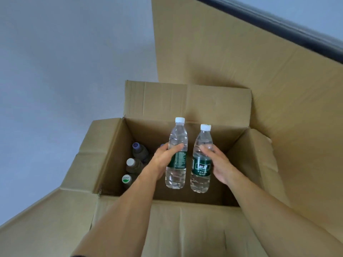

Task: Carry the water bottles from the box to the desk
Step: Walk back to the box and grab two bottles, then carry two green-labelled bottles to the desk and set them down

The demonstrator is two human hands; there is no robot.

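Observation:
An open cardboard box (111, 156) stands on the floor below me. My left hand (163, 160) grips a clear water bottle (177, 175) with a green label and white cap, held upright above the box's inside. My right hand (217, 162) grips a second water bottle (201, 169) of the same kind, upright beside the first. Both bottles are lifted, their caps level with the box's far wall. In the box's left corner stand three other bottles (138, 154) with brownish contents, seen from above. The desk is not in view.
The box flaps are spread out: a left flap (87, 145), a right flap (259, 154), a near flap (185, 229). A large sheet of cardboard (222, 52) leans behind the box. Grey floor (55, 71) lies to the left. A dark strip (278, 25) runs across the top right.

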